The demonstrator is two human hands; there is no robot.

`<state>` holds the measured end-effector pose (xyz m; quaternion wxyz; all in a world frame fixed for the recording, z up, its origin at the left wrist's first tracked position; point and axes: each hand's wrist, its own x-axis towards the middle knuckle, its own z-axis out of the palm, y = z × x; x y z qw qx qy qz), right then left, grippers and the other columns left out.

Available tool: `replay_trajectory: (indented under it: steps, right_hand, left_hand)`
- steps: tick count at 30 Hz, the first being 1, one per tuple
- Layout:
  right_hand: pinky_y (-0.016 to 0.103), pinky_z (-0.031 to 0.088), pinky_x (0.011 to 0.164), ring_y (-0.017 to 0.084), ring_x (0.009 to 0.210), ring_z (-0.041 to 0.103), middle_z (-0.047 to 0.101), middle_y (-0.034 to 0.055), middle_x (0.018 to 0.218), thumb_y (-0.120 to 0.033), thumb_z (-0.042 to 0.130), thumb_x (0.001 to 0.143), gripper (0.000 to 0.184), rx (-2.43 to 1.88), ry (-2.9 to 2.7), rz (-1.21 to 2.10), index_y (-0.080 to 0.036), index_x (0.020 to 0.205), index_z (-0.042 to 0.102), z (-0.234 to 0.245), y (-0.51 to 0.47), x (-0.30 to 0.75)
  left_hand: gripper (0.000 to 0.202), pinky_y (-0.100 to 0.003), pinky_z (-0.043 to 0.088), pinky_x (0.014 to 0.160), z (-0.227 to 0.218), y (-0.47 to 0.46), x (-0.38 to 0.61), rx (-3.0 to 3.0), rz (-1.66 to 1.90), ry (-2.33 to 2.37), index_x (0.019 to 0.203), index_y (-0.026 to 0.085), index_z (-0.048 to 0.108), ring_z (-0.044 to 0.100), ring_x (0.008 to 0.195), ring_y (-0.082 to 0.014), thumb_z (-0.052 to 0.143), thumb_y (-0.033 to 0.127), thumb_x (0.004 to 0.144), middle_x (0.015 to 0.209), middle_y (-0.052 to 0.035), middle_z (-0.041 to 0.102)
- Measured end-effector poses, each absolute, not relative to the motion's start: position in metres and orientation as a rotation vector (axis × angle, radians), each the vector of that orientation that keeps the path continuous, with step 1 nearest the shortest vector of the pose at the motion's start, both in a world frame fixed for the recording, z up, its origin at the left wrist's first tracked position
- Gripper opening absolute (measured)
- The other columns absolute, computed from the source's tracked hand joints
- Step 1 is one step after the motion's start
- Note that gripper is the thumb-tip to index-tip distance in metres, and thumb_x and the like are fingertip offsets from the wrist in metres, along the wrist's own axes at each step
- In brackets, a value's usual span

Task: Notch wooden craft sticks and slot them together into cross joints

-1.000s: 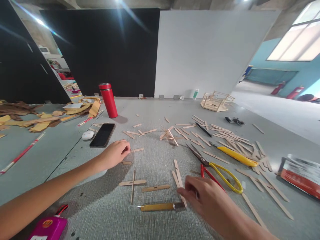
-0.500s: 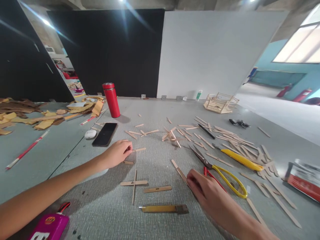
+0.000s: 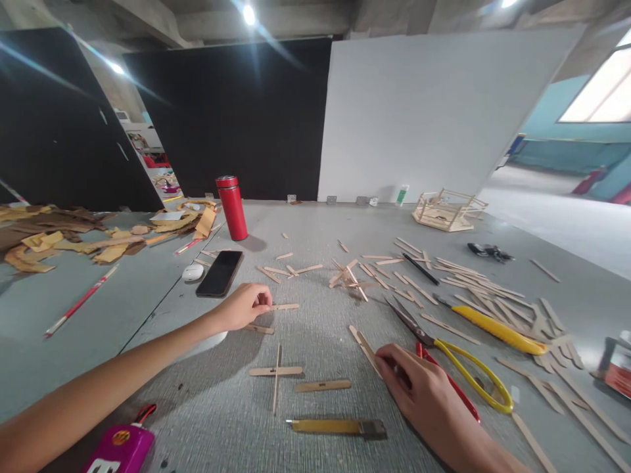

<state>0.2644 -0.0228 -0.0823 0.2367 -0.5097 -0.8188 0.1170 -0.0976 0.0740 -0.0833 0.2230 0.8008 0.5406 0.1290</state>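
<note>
My left hand [image 3: 248, 306] is closed at the end of a short wooden craft stick [image 3: 286, 307], its fingertips pinched low over the tabletop. Just below that hand lies another stick [image 3: 260, 329]. My right hand [image 3: 419, 381] pinches a craft stick [image 3: 367, 353], which lies over or beside a second stick [image 3: 353, 334]. Between the hands, two sticks form a cross [image 3: 290, 371], and a notched stick [image 3: 323, 385] is near it. A yellow-handled craft knife [image 3: 328, 426] lies in front. Yellow-handled scissors [image 3: 456, 358] and a red-handled tool [image 3: 456, 387] are beside my right hand.
A phone [image 3: 219, 273], white earbud case [image 3: 192, 272] and red bottle [image 3: 232, 209] stand left. Loose sticks [image 3: 473, 279], a yellow cutter [image 3: 497, 328] and a black pen [image 3: 420, 268] lie right. Behind them is a stick frame [image 3: 449, 211]. A purple device [image 3: 121, 450] is front left.
The whole view has shifted, so things on the table appear further right and lower. Both hands keep nearly the same places; the stick at my right hand is angled slightly apart from the other.
</note>
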Motion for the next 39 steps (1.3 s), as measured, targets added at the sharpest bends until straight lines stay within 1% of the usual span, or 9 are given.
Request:
replay_trajectory:
  steps: [8, 11, 14, 17, 22, 25, 33, 36, 39]
  right_hand:
    - [0.029, 0.050, 0.062, 0.017, 0.064, 0.067, 0.070, 0.0001, 0.080, -0.039, 0.046, 0.107, 0.021, -1.413, -2.232, 0.306, -0.025, 0.101, 0.061, -0.088, -0.020, 0.267]
    - [0.029, 0.050, 0.060, 0.016, 0.062, 0.065, 0.069, -0.0007, 0.079, -0.041, 0.046, 0.107, 0.022, -1.402, -2.232, 0.297, -0.026, 0.101, 0.061, -0.091, -0.018, 0.269]
    - [0.028, 0.050, 0.060, 0.016, 0.061, 0.064, 0.069, -0.0008, 0.079, -0.042, 0.047, 0.106, 0.022, -1.396, -2.236, 0.291, -0.026, 0.101, 0.061, -0.094, -0.017, 0.270]
    - [0.026, 0.049, 0.056, 0.015, 0.057, 0.062, 0.067, -0.0014, 0.075, -0.042, 0.047, 0.105, 0.020, -1.403, -2.228, 0.269, -0.026, 0.107, 0.059, -0.096, -0.016, 0.270]
    - [0.024, 0.050, 0.052, 0.012, 0.047, 0.053, 0.064, -0.0022, 0.078, -0.037, 0.045, 0.104, 0.029, -1.411, -2.170, 0.230, -0.023, 0.130, 0.047, -0.094, -0.017, 0.267]
    - [0.024, 0.049, 0.051, 0.013, 0.048, 0.053, 0.064, -0.0025, 0.077, -0.035, 0.045, 0.104, 0.026, -1.423, -2.188, 0.228, -0.024, 0.127, 0.048, -0.093, -0.018, 0.266]
    - [0.027, 0.052, 0.055, 0.014, 0.054, 0.060, 0.069, -0.0001, 0.080, -0.036, 0.048, 0.104, 0.020, -1.378, -2.166, 0.245, -0.026, 0.120, 0.056, -0.091, -0.023, 0.267]
    - [0.027, 0.055, 0.059, 0.015, 0.061, 0.065, 0.074, 0.0027, 0.088, -0.037, 0.050, 0.104, 0.019, -1.251, -2.134, 0.421, -0.027, 0.115, 0.062, -0.083, -0.037, 0.252]
    - [0.025, 0.054, 0.052, 0.014, 0.056, 0.064, 0.075, 0.0047, 0.088, -0.045, 0.050, 0.103, 0.030, -1.241, -1.965, 0.917, -0.025, 0.122, 0.062, -0.075, -0.053, 0.229]
  left_hand:
    - [0.032, -0.045, 0.059, 0.090, -0.066, 0.063, -0.095, 2.235, 0.341, 1.522, 0.128, 0.017, 0.062, 0.067, 0.107, -0.0246, 0.064, 0.034, 0.100, 0.128, -0.0104, 0.065]
    - [0.025, -0.042, 0.057, 0.087, -0.052, 0.039, -0.093, 2.277, 0.236, 1.376, 0.112, 0.015, 0.067, 0.068, 0.097, -0.0215, 0.066, 0.036, 0.098, 0.112, -0.0071, 0.069]
    - [0.030, -0.034, 0.050, 0.077, -0.044, 0.015, -0.088, 2.264, 0.146, 1.259, 0.085, 0.021, 0.071, 0.064, 0.088, -0.0226, 0.093, 0.033, 0.067, 0.087, 0.0000, 0.067]
    - [0.016, -0.030, 0.044, 0.074, -0.044, 0.002, -0.080, 2.211, 0.176, 1.244, 0.081, 0.023, 0.069, 0.062, 0.088, -0.0213, 0.083, 0.018, 0.074, 0.088, 0.0004, 0.067]
    - [0.007, -0.026, 0.041, 0.063, -0.043, 0.003, -0.068, 2.090, 0.258, 1.219, 0.080, 0.022, 0.068, 0.062, 0.075, -0.0173, 0.069, 0.016, 0.083, 0.079, 0.0011, 0.067]
    - [0.006, -0.025, 0.041, 0.059, -0.037, 0.000, -0.061, 2.047, 0.342, 1.182, 0.086, 0.022, 0.067, 0.058, 0.067, -0.0141, 0.063, 0.017, 0.087, 0.076, 0.0023, 0.066]
    - [0.010, -0.028, 0.046, 0.068, -0.022, -0.021, -0.044, 1.998, 0.587, 1.125, 0.093, 0.021, 0.067, 0.056, 0.070, -0.0146, 0.057, 0.018, 0.093, 0.076, 0.0010, 0.063]
    - [0.011, -0.028, 0.049, 0.072, -0.024, -0.029, -0.038, 1.958, 0.634, 1.058, 0.097, 0.022, 0.068, 0.059, 0.075, -0.0151, 0.058, 0.019, 0.094, 0.083, -0.0010, 0.068]
    - [0.013, -0.027, 0.053, 0.073, -0.030, -0.036, -0.031, 1.904, 0.648, 0.973, 0.103, 0.021, 0.070, 0.064, 0.079, -0.0150, 0.061, 0.020, 0.093, 0.089, -0.0021, 0.071]
